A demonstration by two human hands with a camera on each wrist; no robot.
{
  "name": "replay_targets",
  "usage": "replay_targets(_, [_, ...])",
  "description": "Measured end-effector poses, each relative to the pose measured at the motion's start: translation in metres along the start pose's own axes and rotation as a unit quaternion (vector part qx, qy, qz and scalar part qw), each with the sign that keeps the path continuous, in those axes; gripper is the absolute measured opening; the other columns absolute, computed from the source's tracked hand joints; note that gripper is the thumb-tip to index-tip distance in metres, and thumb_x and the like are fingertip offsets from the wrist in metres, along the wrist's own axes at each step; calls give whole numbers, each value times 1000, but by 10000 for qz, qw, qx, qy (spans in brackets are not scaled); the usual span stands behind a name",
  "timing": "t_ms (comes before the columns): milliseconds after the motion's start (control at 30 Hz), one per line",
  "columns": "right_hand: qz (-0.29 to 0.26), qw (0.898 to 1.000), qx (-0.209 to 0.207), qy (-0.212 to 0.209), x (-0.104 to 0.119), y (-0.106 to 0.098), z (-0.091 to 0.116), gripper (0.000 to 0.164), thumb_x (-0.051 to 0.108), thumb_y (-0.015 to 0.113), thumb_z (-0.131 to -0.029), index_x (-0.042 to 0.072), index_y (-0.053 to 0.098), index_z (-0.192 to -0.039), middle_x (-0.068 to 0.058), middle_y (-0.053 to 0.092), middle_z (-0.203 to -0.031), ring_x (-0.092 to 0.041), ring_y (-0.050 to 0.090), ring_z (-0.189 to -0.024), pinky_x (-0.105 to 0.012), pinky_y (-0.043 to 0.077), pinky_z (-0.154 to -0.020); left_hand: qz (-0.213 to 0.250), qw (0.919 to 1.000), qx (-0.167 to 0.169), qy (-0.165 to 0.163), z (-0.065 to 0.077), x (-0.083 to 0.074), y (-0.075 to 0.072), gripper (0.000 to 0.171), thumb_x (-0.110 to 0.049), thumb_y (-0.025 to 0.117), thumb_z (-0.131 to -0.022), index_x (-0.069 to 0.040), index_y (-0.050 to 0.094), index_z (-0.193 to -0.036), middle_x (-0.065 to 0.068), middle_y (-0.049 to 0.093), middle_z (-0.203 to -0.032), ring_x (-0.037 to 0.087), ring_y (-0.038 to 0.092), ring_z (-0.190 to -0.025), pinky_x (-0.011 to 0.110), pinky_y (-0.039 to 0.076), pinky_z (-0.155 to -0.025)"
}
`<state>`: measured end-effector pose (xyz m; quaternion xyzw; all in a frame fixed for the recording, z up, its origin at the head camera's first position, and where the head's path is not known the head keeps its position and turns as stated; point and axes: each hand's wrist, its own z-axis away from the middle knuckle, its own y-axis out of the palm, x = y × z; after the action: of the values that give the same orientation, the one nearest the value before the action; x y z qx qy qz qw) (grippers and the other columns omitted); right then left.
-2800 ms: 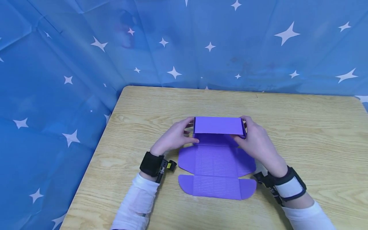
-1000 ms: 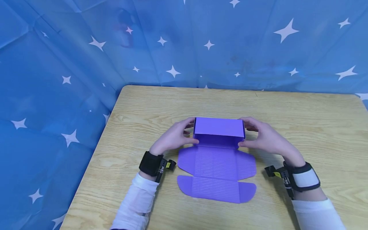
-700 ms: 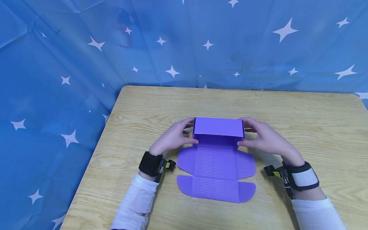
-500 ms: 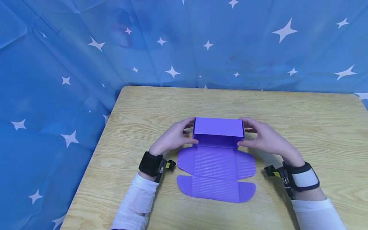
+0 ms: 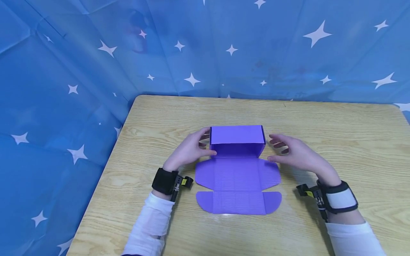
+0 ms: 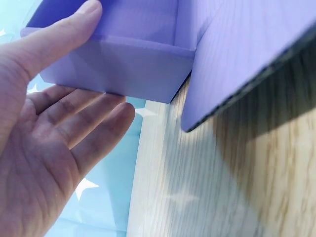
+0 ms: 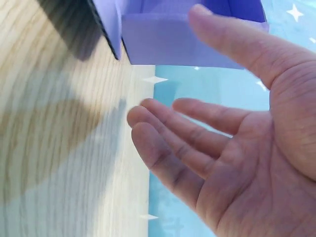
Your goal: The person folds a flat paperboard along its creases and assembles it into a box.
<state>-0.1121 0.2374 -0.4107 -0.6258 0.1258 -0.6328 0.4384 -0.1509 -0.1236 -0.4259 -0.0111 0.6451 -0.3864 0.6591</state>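
Observation:
A purple cardboard box [image 5: 237, 134] stands partly folded on the table. Its front is open, and a flat ribbed panel with side flaps [image 5: 237, 176] spreads toward the person. My left hand [image 5: 189, 149] holds the left end of the box. In the left wrist view its thumb lies over the rim of the end wall [image 6: 118, 69], and some fingers pass behind that wall. My right hand [image 5: 299, 154] hovers apart from the right end, fingers spread and loosely bent, holding nothing. In the right wrist view a gap separates those fingers [image 7: 173, 143] from the end wall [image 7: 173, 42].
The wooden table [image 5: 153, 121] has its left edge beyond my left arm. A blue cloth with white stars [image 5: 205, 46] hangs behind and to the left. Each wrist wears a black strap with a small camera [image 5: 187, 182].
Earlier both hands held the box ends. My right hand has come off the right end. The box, with my left hand on it, has shifted left and slightly away from the person.

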Motion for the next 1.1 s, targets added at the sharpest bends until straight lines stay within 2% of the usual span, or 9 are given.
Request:
replay_targets(133, [126, 9998, 65, 105, -3, 2, -3, 66, 24, 78, -96, -12, 53, -145, -22, 74, -122, -34, 73, -109, -36, 62, -87, -19, 9999, -136, 21, 0, 2, -2, 83, -20, 85, -90, -15, 41, -160, 12, 54, -158, 38, 65, -135, 50, 56, -112])
replay_targets(200, [153, 9998, 79, 79, -5, 4, -4, 60, 22, 77, -96, -13, 57, -140, -18, 75, -112, -26, 73, -99, -27, 58, -79, -18, 9998, -195, 34, 0, 2, -2, 83, -19, 85, -90, -14, 41, -160, 13, 55, -158, 37, 65, -134, 49, 57, -111])
replay_targets(300, [149, 9998, 127, 72, -7, 6, -5, 52, 19, 75, -97, -14, 60, -134, -15, 75, -103, -17, 70, -87, -21, 53, -69, -18, 9996, -294, 38, 0, 2, -3, 82, -19, 84, -91, -12, 41, -160, 15, 55, -158, 37, 64, -135, 49, 57, -111])
replay_targets(500, [225, 9995, 118, 187, -9, 9, -5, 39, 17, 72, -98, -10, 67, -125, -12, 75, -94, -8, 64, -81, -21, 49, -65, -46, 9990, -430, 68, -1, 3, -3, 83, -21, 83, -92, -11, 39, -161, 16, 54, -159, 35, 57, -143, 48, 56, -112])
replay_targets(600, [200, 9996, 68, 176, -9, 11, -6, 33, 13, 73, -96, -9, 69, -120, -11, 74, -90, -9, 62, -79, -22, 47, -65, -5, 9990, -452, 65, 0, 4, -6, 93, -27, 85, -91, -15, 31, -166, 14, 48, -164, 34, 51, -149, 48, 54, -115])
replay_targets(700, [145, 9997, 45, 215, -8, 12, -6, 30, 10, 73, -94, -9, 70, -117, -11, 73, -87, -9, 60, -78, -22, 45, -65, 36, 9985, -502, 213, 1, 2, -8, 98, -32, 84, -91, -22, 24, -168, 10, 39, -171, 35, 44, -155, 49, 49, -120])
replay_targets(800, [148, 9995, 88, 254, -6, 11, -8, 28, 9, 72, -94, -9, 70, -116, -11, 72, -86, -9, 59, -77, -22, 45, -64, -109, 9970, -545, 545, 1, -3, -11, 86, -34, 79, -95, -22, 32, -166, 7, 40, -170, 32, 43, -156, 49, 46, -124])
replay_targets(900, [256, 9993, 132, 217, -5, 6, -14, 26, 7, 72, -94, -11, 70, -114, -13, 72, -85, -10, 59, -75, -23, 47, -64, -403, 9951, -551, 718, 0, -10, -13, 72, -33, 75, -99, -16, 43, -161, 8, 46, -166, 30, 46, -154, 48, 45, -125])
replay_targets(1100, [689, 9968, 345, 189, -9, -9, -41, 22, 6, 71, -94, -9, 71, -110, -17, 75, -88, -18, 67, -78, -29, 52, -71, -842, 9918, -775, 573, 9, -20, -6, 71, -37, 74, -99, -11, 46, -158, 12, 54, -160, 30, 53, -148, 47, 50, -119])
